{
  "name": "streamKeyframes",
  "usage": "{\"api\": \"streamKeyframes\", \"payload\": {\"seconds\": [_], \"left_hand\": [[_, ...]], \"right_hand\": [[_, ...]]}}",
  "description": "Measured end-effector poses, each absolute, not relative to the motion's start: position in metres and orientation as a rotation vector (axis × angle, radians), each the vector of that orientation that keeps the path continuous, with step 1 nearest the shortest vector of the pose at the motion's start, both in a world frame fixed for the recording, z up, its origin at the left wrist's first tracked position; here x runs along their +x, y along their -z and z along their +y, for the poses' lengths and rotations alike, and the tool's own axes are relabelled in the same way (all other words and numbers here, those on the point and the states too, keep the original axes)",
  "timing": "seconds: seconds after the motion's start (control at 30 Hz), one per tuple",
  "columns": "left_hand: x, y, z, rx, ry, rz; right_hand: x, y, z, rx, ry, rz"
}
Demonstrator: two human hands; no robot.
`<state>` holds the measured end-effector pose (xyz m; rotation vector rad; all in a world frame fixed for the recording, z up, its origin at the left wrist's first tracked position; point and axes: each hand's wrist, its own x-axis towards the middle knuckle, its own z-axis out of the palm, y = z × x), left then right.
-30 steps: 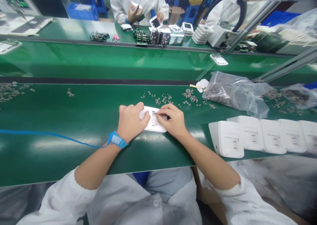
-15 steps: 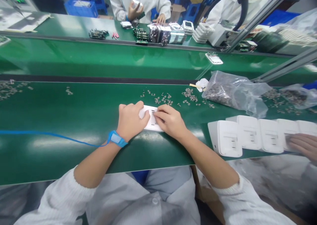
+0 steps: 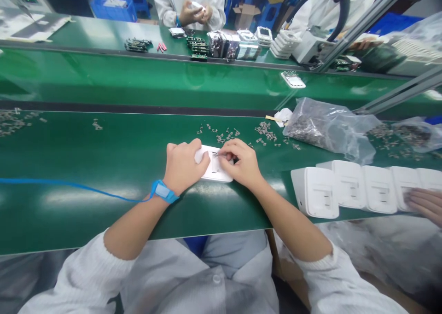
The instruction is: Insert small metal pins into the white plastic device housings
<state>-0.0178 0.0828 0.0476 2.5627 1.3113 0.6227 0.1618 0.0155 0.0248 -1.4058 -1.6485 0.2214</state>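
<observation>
A white plastic housing [image 3: 217,176] lies on the green bench between my hands, a recess showing in its middle. My left hand [image 3: 184,164], with a blue strap on the wrist, grips the housing's left side, thumb on top. Over its right side, my right hand [image 3: 241,163] has thumb and fingers pinched at the upper part of the recess. A small metal piece seems to be at those fingertips, too small to make out clearly. Just beyond the hands, small metal clips [image 3: 228,135] are scattered on the bench.
White housings [image 3: 321,193] stand in a row at the right, another person's hand [image 3: 426,203] on one. Behind them lies a clear bag [image 3: 324,127] of metal parts. A blue cord [image 3: 69,185] runs left from my wrist. Across the belt, a person holds a white part.
My right hand's fingers have lifted and curled slightly, uncovering more of the housing's right end. Across the belt, the person's two hands have come together around a white part.
</observation>
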Motion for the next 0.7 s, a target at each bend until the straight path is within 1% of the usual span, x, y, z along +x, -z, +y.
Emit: {"api": "streamKeyframes", "payload": {"seconds": [0.3, 0.7], "left_hand": [[-0.018, -0.047, 0.082, 2.549, -0.628, 1.289], [-0.017, -0.048, 0.082, 2.522, -0.64, 1.287]], "right_hand": [[0.159, -0.013, 0.011, -1.364, -0.017, -1.65], [0.157, -0.015, 0.011, -1.336, -0.016, -1.742]]}}
